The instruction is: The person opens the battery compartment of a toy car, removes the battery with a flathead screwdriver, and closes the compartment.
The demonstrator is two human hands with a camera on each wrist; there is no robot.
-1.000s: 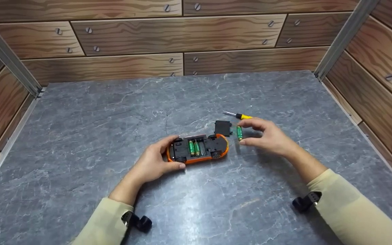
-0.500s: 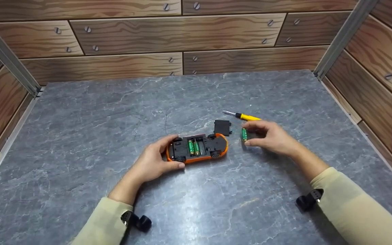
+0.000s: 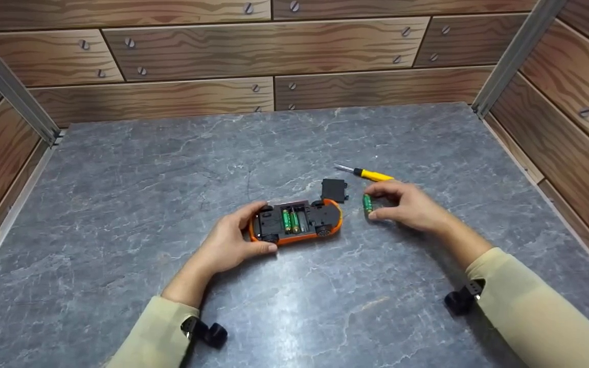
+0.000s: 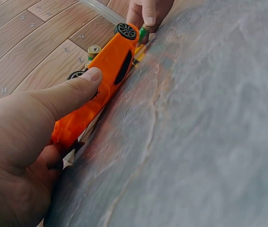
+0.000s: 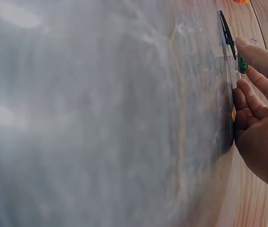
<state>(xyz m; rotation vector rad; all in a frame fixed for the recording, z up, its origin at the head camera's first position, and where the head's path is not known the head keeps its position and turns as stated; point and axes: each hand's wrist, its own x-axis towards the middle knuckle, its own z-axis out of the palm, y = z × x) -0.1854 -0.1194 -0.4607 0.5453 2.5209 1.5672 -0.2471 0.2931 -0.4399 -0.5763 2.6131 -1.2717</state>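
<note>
Right hand point(image 3: 408, 207) pinches a battery point(image 3: 367, 204); plank-patterned walls point(image 3: 264, 48) edge the grey marbled tabletop point(image 3: 141, 179).

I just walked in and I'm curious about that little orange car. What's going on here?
A person's left hand holds an orange toy car upside down, its battery compartment open. Two green batteries sit side by side in it, and the slot beside them looks unfilled. The right hand pinches a third battery off to the car's right. A black cover and a yellow-handled screwdriver lie on the gray tabletop beyond.
</note>
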